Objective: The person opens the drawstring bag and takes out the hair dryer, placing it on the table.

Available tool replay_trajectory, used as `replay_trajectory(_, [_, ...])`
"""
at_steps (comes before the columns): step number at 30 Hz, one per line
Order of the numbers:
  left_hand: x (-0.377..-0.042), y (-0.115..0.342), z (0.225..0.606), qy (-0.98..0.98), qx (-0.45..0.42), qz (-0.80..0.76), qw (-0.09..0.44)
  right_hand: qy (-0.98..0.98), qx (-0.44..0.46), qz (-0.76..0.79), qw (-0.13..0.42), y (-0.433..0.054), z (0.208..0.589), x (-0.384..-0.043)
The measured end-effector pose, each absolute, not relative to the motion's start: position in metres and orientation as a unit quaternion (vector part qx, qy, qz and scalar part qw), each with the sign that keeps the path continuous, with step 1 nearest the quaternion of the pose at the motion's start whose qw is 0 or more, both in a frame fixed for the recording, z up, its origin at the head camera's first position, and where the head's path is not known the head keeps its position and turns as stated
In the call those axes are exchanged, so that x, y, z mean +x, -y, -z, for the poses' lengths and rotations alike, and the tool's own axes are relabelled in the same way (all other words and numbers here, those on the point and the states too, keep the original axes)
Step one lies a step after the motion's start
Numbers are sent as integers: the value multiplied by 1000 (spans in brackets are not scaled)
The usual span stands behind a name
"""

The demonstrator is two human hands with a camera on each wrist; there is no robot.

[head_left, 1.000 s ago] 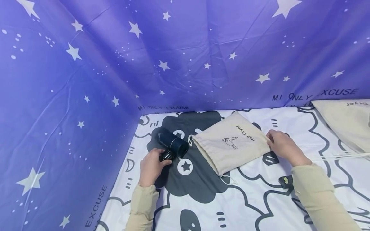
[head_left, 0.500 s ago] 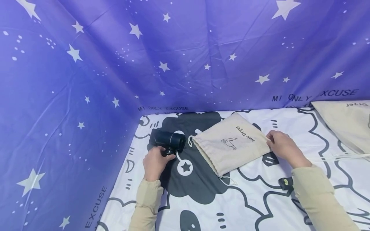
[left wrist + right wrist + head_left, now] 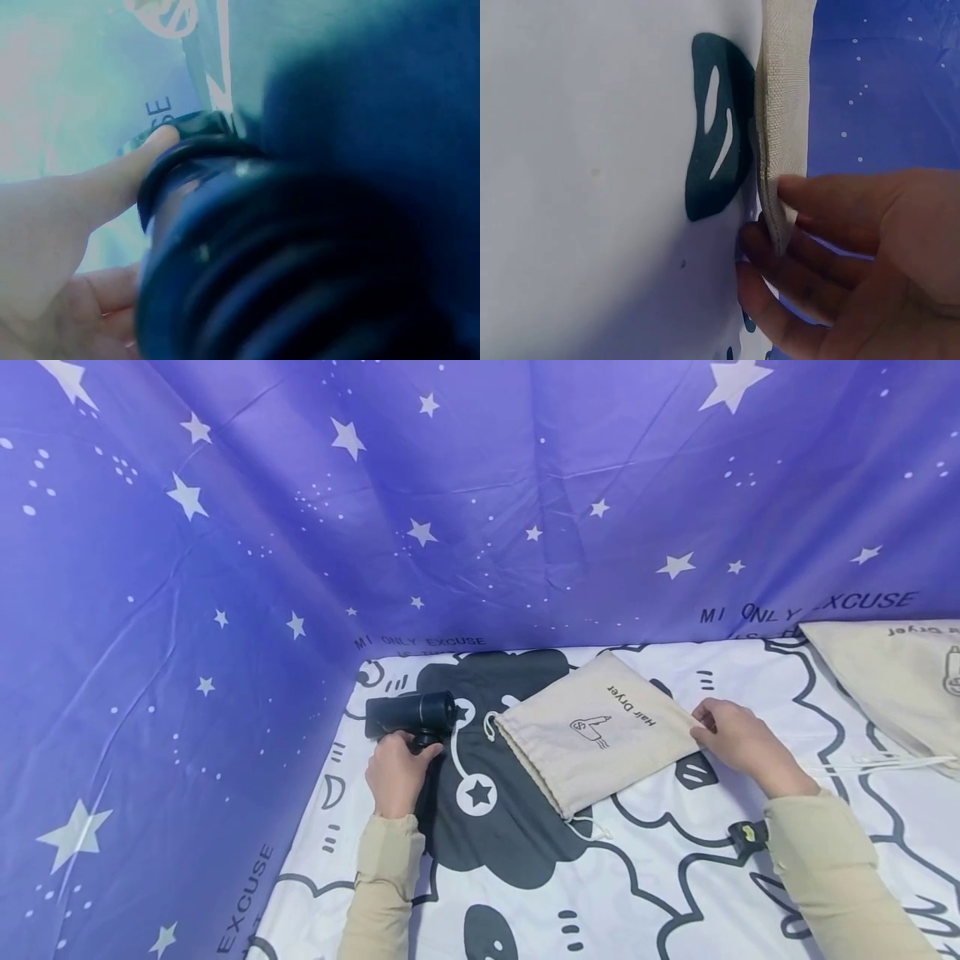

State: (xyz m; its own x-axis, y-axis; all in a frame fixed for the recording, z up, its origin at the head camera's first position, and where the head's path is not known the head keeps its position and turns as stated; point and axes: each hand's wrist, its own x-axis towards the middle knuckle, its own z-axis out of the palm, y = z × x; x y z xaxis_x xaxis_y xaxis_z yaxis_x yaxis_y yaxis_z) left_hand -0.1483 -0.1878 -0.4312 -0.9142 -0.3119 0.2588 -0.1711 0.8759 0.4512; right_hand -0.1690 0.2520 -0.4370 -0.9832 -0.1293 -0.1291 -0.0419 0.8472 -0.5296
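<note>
A black hair dryer (image 3: 408, 713) lies at the left of the head view, its barrel nearly level across the picture. My left hand (image 3: 396, 777) grips it just below the barrel; in the left wrist view the thumb and fingers curl round the dark ringed dryer (image 3: 247, 255), which is blurred. To the right of it a cream drawstring bag (image 3: 592, 752) printed "Hair Dryer" lies flat, its mouth towards the dryer. With the thumb and fingers, my right hand (image 3: 738, 739) pinches the bag's far right corner. The right wrist view shows that cloth corner (image 3: 784, 112) lifted between them.
The bed-like surface has a white sheet (image 3: 615, 893) with cartoon sheep. A second cream bag (image 3: 892, 677) lies at the right edge with white cords. A small black object (image 3: 747, 837) sits by my right sleeve. Purple star-printed curtains (image 3: 480, 485) stand behind and at the left.
The hair dryer has turned from slanting to nearly level and shifted left and slightly away with my left hand. My right hand keeps its hold on the bag's corner.
</note>
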Motion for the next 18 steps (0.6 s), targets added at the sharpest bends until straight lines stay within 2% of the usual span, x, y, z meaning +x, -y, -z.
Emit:
replay_trajectory(6, [-145,189,428,956,126,210,160,-955,-59,278,89,-253,436,-168])
replay_trajectory(14, [-145,173,407,950,72,215,213,-954,-64,279,90,-258,436,-165])
replay_trajectory(18, [-149,158,405,953,35,238,187,-954,-70,280,85,-260,435,-161])
